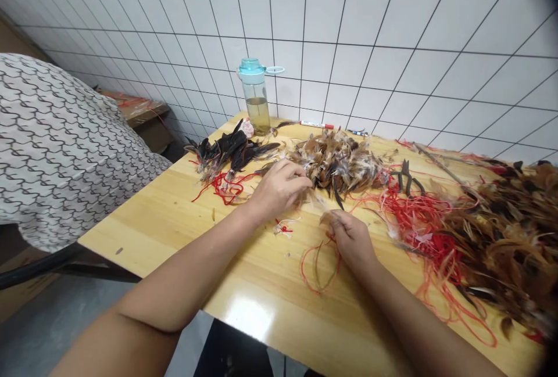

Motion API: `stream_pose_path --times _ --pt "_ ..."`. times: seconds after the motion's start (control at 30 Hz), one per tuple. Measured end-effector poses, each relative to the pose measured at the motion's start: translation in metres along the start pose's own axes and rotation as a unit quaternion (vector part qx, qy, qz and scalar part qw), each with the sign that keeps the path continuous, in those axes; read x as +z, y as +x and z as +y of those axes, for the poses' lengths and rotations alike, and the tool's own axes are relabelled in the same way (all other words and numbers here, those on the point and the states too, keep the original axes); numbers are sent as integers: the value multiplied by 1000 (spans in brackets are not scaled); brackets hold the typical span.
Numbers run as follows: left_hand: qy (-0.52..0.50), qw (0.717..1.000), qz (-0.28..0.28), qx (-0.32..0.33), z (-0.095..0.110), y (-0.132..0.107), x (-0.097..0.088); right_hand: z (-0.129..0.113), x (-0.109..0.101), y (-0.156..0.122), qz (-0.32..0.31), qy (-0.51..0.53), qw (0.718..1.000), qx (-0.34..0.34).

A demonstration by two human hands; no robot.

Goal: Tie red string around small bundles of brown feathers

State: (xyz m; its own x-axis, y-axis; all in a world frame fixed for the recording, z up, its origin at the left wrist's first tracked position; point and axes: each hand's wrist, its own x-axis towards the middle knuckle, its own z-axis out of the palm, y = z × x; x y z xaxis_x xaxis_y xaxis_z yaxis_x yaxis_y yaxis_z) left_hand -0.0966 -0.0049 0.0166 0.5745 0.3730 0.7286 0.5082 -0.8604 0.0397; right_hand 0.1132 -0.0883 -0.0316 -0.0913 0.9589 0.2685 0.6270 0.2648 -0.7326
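My left hand (281, 188) is closed, with thumb and fingers pinched together at the front edge of a pile of brown and grey feathers (337, 159). What it pinches is too small and blurred to make out; a faint pale strand shows between the two hands. Lower right, my right hand (351, 237) is closed on a small brown feather (325, 217) that sticks out from its fingertips. Below that hand a loop of red string (305, 275) hangs or lies over the table. Red and white thread scraps (283, 227) lie between my forearms.
Black feathers (233, 147), red cord (226, 188) and a water bottle (257, 98) are at the back left. A red marker (317, 125) lies near the tiled wall. Pliers (407, 179), tangled red string (418, 214) and a large brown feather heap (514, 226) cover the right side. Patterned cloth (65, 150) hangs at left.
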Motion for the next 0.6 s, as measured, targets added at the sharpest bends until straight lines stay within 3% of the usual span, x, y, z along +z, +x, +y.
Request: stream_pose_path --times 0.1,0.4,0.6 --pt "13 999 6 -30 -8 -2 2 2 0 1 -3 57 996 71" --pt "-57 998 -30 -28 -4 -2 2 -4 -1 6 45 211 967 136" --pt "-76 996 -15 -44 14 0 5 -1 3 6 7 167 978 126"
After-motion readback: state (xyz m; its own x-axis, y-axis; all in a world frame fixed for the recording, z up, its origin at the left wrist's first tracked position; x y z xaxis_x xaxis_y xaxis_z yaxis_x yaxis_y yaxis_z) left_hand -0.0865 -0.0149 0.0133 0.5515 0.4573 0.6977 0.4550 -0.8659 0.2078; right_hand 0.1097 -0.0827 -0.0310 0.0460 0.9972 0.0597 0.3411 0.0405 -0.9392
